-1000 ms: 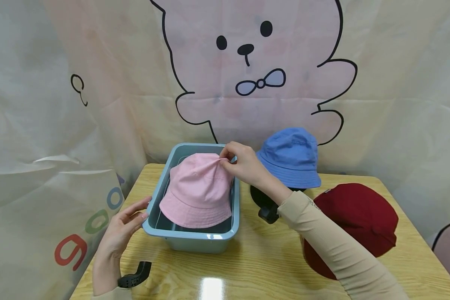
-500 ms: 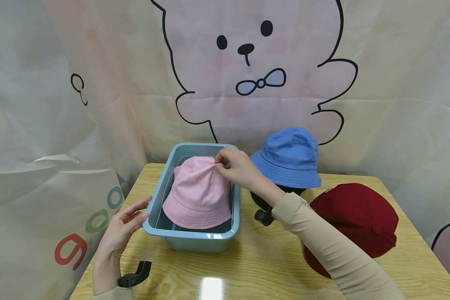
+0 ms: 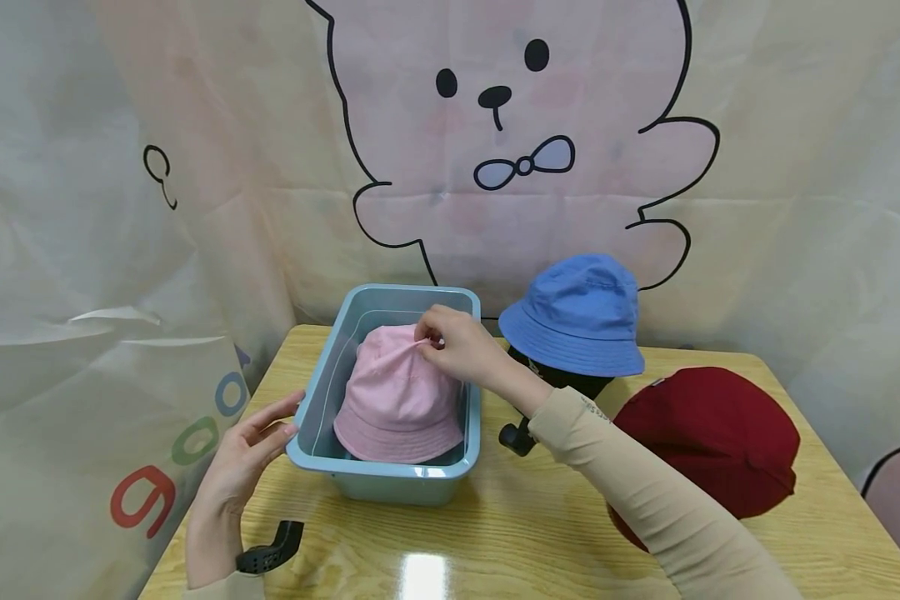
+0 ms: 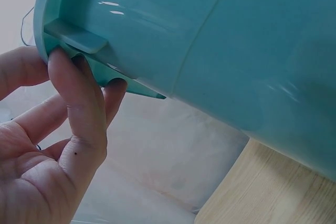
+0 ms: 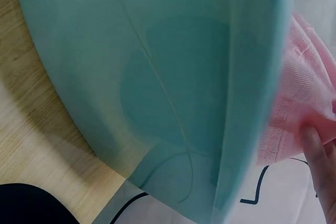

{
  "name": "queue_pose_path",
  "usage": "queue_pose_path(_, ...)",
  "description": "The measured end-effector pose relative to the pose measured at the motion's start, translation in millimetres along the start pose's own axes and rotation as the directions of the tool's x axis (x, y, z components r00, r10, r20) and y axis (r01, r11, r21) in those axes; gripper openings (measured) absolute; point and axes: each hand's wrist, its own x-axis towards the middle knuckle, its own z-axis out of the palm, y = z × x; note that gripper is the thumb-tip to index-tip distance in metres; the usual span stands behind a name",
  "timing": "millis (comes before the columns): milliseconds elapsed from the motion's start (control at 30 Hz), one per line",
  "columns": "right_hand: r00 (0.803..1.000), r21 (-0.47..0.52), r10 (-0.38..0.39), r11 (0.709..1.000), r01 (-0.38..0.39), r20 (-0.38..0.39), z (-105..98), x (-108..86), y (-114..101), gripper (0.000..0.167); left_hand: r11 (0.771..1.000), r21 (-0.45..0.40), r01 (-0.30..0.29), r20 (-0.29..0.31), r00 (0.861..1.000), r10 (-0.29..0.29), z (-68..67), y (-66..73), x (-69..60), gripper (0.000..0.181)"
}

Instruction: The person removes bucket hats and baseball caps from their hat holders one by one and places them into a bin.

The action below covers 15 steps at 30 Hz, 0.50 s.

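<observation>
A pink bucket hat (image 3: 401,400) lies crown up inside a light blue plastic bin (image 3: 382,472). The right hand (image 3: 468,350) pinches the top of its crown between thumb and fingers; the right wrist view shows fingers (image 5: 313,153) against the pink cloth (image 5: 302,87) beyond the bin's wall (image 5: 173,77). At the bin's left side, the left hand (image 3: 243,454) holds the rim, thumb in front. From below, the left wrist view shows that hand (image 4: 63,124) with its fingertips curled under the rim of the bin (image 4: 210,35).
To the bin's right, a blue bucket hat (image 3: 581,321) rests on a black object (image 3: 570,379). A dark red hat (image 3: 720,437) sits at the table's right side, partly behind the right sleeve. A patterned cloth (image 3: 495,225) hangs behind the wooden table (image 3: 525,533).
The right hand has moved left and down, bringing the pinched crown of the pink hat lower in the bin. The left hand has stayed on the rim.
</observation>
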Motion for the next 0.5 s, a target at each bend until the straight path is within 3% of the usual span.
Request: queue_pose_path(500,0.994,-0.033,0.007,0.999,-0.004,0.108,8.3,-3.4,-1.5,0.006,1.0,-0.007,-0.019,0.012,1.0,0.019,-0.4,0.1,-0.7,0.044)
